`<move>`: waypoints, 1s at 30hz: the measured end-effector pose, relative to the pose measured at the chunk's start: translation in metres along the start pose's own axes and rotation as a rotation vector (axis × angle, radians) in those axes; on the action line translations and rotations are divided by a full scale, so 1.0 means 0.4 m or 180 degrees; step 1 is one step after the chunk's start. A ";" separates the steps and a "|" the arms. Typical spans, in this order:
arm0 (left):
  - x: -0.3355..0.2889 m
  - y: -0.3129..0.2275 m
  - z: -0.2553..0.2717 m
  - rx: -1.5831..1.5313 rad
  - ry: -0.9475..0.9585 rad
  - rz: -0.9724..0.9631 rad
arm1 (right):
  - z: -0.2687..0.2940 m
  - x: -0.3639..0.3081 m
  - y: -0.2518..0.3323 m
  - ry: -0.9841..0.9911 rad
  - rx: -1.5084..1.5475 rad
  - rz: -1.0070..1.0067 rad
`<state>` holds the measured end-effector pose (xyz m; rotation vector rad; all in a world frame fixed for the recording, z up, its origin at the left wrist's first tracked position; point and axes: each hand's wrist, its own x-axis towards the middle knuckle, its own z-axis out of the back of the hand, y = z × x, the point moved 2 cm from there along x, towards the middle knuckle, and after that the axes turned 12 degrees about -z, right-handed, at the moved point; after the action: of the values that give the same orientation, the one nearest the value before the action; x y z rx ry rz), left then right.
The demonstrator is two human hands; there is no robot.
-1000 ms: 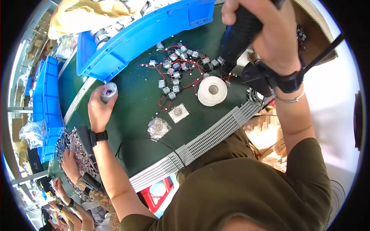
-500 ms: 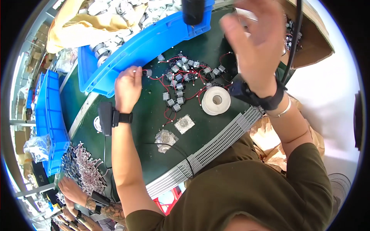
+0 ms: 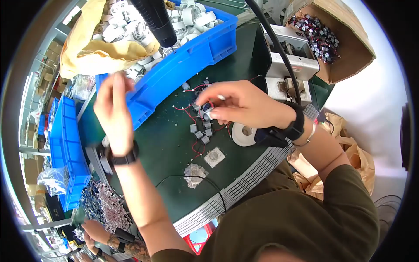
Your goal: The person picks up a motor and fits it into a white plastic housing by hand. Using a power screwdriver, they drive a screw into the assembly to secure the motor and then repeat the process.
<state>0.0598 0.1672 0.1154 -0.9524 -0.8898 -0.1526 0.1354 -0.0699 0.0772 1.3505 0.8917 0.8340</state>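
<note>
My right hand (image 3: 251,105) reaches over a pile of small grey motors (image 3: 205,126) with red wires, thumb and forefinger apart. A small white spot shows by its curled fingers; I cannot tell whether it is a connector. My left hand (image 3: 114,115) is raised at the left end of the long blue bin (image 3: 187,63). Motion smears its fingers, and whatever they may hold is hidden. Beside the right wrist lies a white ring-shaped roll (image 3: 242,134), partly covered by the wrist device.
White plastic rings (image 3: 192,15) and a yellow bag (image 3: 111,52) fill the bin. A grey metal machine (image 3: 290,61) stands at the right, near a cardboard box (image 3: 355,48) of motors. A co-worker's hand (image 3: 96,231) is at lower left, by bundled wires (image 3: 111,205). A dark tube hangs above.
My right hand has come down from beside the machine to the motor pile. My left hand has moved left, away from the motor it was by. The view has shifted.
</note>
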 end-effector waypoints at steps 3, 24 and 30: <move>0.154 0.095 -0.071 0.1860 0.1147 -0.0204 | 0.018 -0.015 0.005 0.0029 -0.0118 0.0060; -0.010 -0.008 -0.083 -0.2080 0.0905 0.1811 | 0.074 -0.174 -0.035 -0.1001 0.0837 0.0408; -0.197 -0.104 -0.248 -0.1201 0.1909 0.2536 | 0.052 -0.178 -0.048 -0.1113 0.0770 0.0397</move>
<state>0.0476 0.0467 0.0591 -1.4448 0.1119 0.0849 0.1228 -0.1439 0.0619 1.7153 0.6519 0.5692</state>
